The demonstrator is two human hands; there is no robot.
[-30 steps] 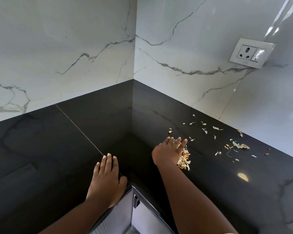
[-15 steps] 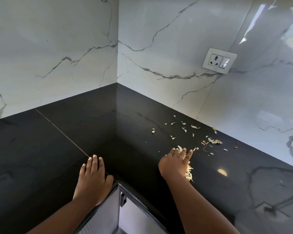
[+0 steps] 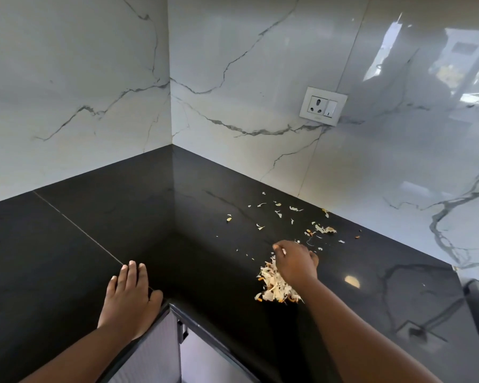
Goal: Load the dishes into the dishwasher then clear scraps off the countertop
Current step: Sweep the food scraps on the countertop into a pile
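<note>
Curling over heaped scraps (image 3: 274, 286), right hand (image 3: 296, 262); left hand (image 3: 129, 297) flat on countertop (image 3: 67, 258).

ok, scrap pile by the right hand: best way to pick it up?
Probably scoop rather than pinch: the pile is loose thin peelings, lying flat on the counter. Come from its far side, where the right hand is, and sweep toward the front edge.

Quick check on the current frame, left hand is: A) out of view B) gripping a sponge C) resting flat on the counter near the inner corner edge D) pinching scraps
C: the left hand lies flat with straight fingers on the black countertop by the inner corner edge, holding nothing, while the right hand works at the scrap pile.
</note>
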